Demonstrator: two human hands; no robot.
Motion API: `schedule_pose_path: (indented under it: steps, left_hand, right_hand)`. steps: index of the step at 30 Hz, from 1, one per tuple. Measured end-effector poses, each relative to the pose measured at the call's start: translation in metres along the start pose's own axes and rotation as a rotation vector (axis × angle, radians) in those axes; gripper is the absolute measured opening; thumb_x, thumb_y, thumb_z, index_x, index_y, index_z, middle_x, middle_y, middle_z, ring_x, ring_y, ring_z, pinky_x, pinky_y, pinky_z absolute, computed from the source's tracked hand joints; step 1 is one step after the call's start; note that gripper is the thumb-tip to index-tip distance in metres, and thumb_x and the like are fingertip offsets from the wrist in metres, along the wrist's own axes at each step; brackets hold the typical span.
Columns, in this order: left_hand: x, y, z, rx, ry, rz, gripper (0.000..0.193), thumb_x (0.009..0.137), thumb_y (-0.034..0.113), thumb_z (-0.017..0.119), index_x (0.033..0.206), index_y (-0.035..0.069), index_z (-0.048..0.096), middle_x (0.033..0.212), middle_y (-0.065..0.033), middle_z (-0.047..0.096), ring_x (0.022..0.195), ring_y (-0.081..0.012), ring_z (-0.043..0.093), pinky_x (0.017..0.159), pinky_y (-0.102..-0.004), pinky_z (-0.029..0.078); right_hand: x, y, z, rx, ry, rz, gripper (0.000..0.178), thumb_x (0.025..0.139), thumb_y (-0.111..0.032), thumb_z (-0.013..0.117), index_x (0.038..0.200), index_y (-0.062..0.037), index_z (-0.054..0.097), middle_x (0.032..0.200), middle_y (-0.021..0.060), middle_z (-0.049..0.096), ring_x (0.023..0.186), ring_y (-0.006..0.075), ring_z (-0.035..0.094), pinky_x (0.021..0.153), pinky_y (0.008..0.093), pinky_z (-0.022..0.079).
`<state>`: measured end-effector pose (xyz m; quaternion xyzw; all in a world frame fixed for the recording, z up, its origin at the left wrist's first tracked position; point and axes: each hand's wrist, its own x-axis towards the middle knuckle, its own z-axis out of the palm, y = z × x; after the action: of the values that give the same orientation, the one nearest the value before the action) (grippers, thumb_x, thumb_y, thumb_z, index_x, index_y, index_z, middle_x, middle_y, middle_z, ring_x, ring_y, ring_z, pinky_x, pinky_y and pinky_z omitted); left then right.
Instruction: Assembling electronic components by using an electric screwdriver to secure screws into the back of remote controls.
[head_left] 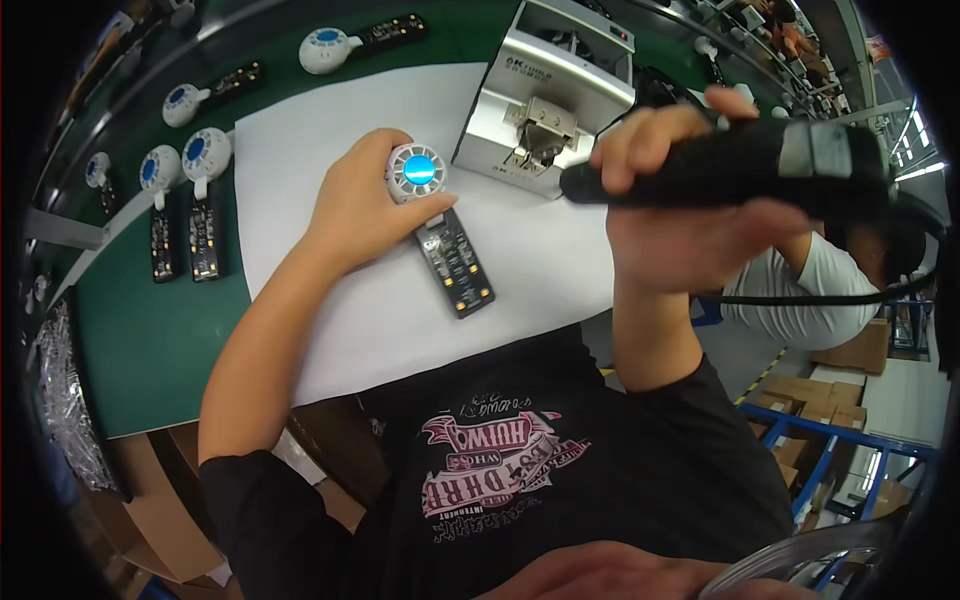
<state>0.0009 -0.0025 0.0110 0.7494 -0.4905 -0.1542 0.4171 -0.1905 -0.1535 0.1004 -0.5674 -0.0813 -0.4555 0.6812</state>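
Observation:
My left hand (365,195) is wrapped round a white round device head (417,172) with a spoked rim and a shiny blue centre. From it a black circuit board (458,268) with small yellow parts extends toward me over a white sheet (540,265). High at the right, close to the camera, my right hand (660,200) grips a black corded electric screwdriver (730,165). It is held roughly level, its narrow end to the left. A cable runs from its right end. Beyond the hands stands a silver metal screw feeder (545,100), partly behind my right hand.
Several similar white heads with black boards, one such device (205,155) among them, lie on the green mat (150,345) at left and far. Clear plastic wrap (65,390) is at the left edge. Another person's pale sleeve (800,300) and blue shelving (825,450) are at right.

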Motion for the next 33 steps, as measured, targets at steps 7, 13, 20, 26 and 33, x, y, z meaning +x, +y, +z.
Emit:
schedule_pose_path:
  steps: [7, 13, 20, 26, 33]
  left_hand:
    - [-0.008, 0.002, 0.000, 0.089, -0.047, -0.048, 0.068, 0.075, 0.045, 0.083, 0.121, 0.000, 0.060, 0.107, -0.0215, 0.069, 0.095, -0.0376, 0.069, 0.083, -0.0411, 0.055]
    - [-0.006, -0.012, 0.004, 0.138, 0.015, 0.175, 0.065, 0.080, 0.048, 0.078, 0.121, 0.001, 0.060, 0.110, -0.0202, 0.070, 0.095, -0.0387, 0.069, 0.083, -0.0436, 0.055]
    - [-0.006, -0.010, 0.003, 0.134, -0.002, 0.178, 0.063, 0.081, 0.049, 0.077, 0.118, 0.000, 0.062, 0.110, -0.0193, 0.070, 0.096, -0.0375, 0.069, 0.084, -0.0433, 0.055]
    - [-0.006, -0.013, 0.005, 0.147, 0.015, 0.185, 0.061, 0.081, 0.047, 0.077, 0.116, 0.000, 0.063, 0.109, -0.0197, 0.069, 0.096, -0.0375, 0.068, 0.085, -0.0425, 0.054]
    - [0.002, -0.015, 0.008, 0.119, 0.013, 0.221, 0.059, 0.082, 0.047, 0.077, 0.115, 0.000, 0.063, 0.107, -0.0202, 0.069, 0.095, -0.0380, 0.068, 0.084, -0.0429, 0.054]
  right_hand:
    - [0.013, 0.035, 0.007, -0.547, 0.138, -0.105, 0.093, 0.091, -0.083, 0.037, 0.141, -0.0042, 0.042, 0.088, 0.0148, 0.067, 0.070, 0.0222, 0.062, 0.068, 0.0400, 0.052]
    - [-0.001, 0.037, 0.006, 0.044, -0.177, -0.008, 0.094, 0.092, -0.083, 0.033, 0.142, -0.0042, 0.042, 0.088, 0.0138, 0.066, 0.068, 0.0222, 0.060, 0.067, 0.0410, 0.051]
    - [-0.023, 0.047, 0.019, 0.034, -0.180, 0.071, 0.092, 0.093, -0.082, 0.031, 0.142, -0.0046, 0.042, 0.088, 0.0119, 0.064, 0.067, 0.0216, 0.058, 0.068, 0.0412, 0.050]
    - [-0.029, 0.054, 0.014, 0.059, -0.212, 0.049, 0.092, 0.092, -0.083, 0.032, 0.141, -0.0050, 0.043, 0.090, 0.0120, 0.064, 0.070, 0.0223, 0.059, 0.069, 0.0412, 0.049]
    - [-0.031, 0.065, 0.007, 0.142, -0.297, 0.061, 0.092, 0.090, -0.084, 0.035, 0.138, -0.0065, 0.045, 0.091, 0.0122, 0.064, 0.072, 0.0236, 0.060, 0.070, 0.0411, 0.049]
